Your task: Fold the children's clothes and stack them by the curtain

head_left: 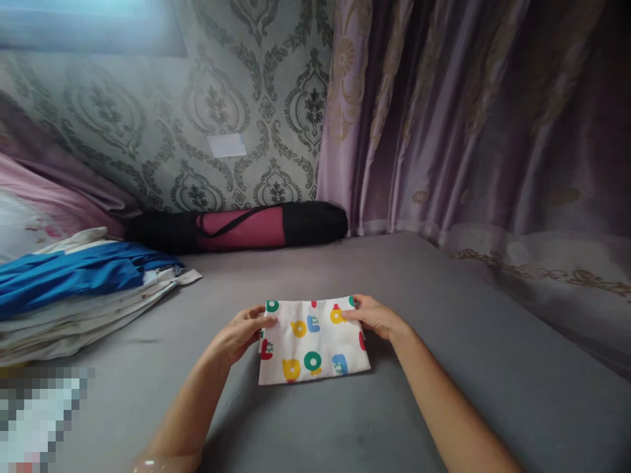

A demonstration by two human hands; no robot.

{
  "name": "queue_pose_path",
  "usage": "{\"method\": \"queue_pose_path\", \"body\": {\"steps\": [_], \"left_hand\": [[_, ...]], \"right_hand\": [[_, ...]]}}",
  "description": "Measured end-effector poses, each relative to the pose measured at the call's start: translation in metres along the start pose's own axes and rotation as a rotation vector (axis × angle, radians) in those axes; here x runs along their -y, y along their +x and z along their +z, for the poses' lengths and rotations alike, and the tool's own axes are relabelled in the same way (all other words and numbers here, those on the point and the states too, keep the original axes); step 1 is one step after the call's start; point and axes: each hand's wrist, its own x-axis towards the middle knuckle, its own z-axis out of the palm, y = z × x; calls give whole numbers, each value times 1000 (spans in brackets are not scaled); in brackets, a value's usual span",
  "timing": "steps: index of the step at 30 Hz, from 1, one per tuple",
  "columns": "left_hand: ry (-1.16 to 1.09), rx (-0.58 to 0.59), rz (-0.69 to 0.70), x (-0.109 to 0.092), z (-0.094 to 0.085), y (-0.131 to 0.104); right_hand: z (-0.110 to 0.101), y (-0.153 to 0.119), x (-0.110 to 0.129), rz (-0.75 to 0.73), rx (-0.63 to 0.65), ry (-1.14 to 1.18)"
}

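A white piece of cloth [323,345] printed with red, yellow, green and blue letters is in front of me, flat and roughly rectangular, like a folded cloth or small fabric bag. My left hand [245,332] pinches its upper left edge, thumb on the front and fingers behind. At the upper right edge, my right hand [375,316] grips it the same way. The fingers behind the cloth are mostly hidden. Its lower edge hangs close to the grey bed surface; I cannot tell whether it touches.
A grey sheet [394,276] covers the bed. On the left lies a pile of blue and white clothes [93,276]. A long black and pink bag [241,228] rests against the patterned wall [217,98]. Purple curtains [419,118] hang along the right. The lower left corner is pixelated.
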Motion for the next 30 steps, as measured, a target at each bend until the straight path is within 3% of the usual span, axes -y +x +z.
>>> {"method": "queue_pose_path", "body": {"steps": [3, 7, 9, 11, 15, 18, 21, 23, 27, 30], "left_hand": [[0, 51, 113, -9, -1, -7], [-19, -14, 456, -23, 1, -17], [78, -27, 621, -29, -2, -23], [289, 55, 691, -32, -9, -27], [724, 273, 540, -30, -25, -30], [746, 222, 465, -27, -29, -27], [671, 158, 422, -28, -25, -25], [649, 144, 380, -28, -21, -25], [646, 115, 364, -25, -19, -22], [671, 124, 376, -20, -20, -18]], "right_hand": [[-2, -10, 12, -100, 20, -6], [-2, -19, 29, -410, -60, -47], [-4, -23, 35, -591, -90, -110], [-11, -29, 38, -668, -13, -260], [-29, -42, 37, -417, 271, -653], [-27, -42, 34, -295, 110, -772], [-5, -30, 28, -409, -122, -879], [16, -20, 20, -518, -207, -979], [49, -2, 2, -526, -156, -1189], [60, 6, -10, -516, -143, -1287]]}}
